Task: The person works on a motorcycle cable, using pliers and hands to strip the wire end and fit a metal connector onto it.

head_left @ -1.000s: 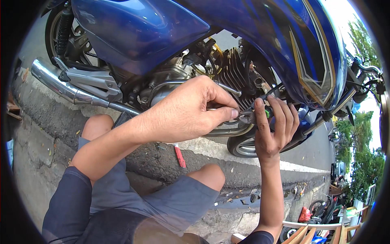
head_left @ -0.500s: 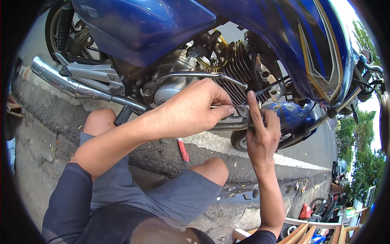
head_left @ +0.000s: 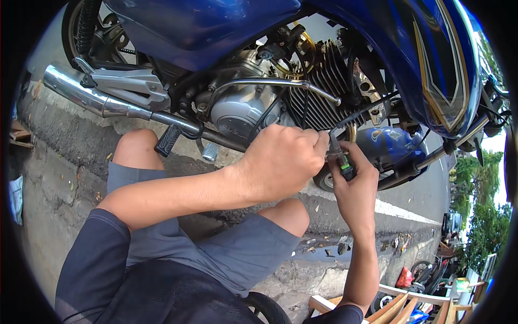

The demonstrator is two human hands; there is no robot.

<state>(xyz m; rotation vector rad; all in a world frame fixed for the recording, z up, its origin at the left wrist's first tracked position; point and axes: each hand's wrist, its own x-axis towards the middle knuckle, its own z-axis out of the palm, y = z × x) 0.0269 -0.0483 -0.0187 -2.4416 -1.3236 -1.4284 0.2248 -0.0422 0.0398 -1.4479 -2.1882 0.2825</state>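
Note:
My left hand (head_left: 286, 162) is closed, its fingertips meeting the metal end of a small tool; what they pinch is hidden behind the knuckles. In my right hand (head_left: 359, 175) is that hand tool with a black-and-green handle (head_left: 345, 166), its grey metal end pointing up between the hands. I cannot tell its exact kind. A black cable (head_left: 367, 109) slopes down from the motorcycle towards my fingers. Just beyond both hands is the finned engine cylinder (head_left: 318, 86), with a bent chrome bar (head_left: 270, 82) in front of it and the silver engine cover (head_left: 243, 110) to its left.
The blue motorcycle (head_left: 189, 32) spans the far side. Its chrome exhaust (head_left: 75, 89) and footpeg (head_left: 168, 141) stick out at left. My bare knees bend below my arms. Wooden pieces (head_left: 396, 310) and a red bag (head_left: 404, 278) lie at lower right.
My left hand has moved right and turned, with its knuckles now up. My right index finger has folded down, and the tool's green handle shows more. The motorcycle sits slightly further right in view.

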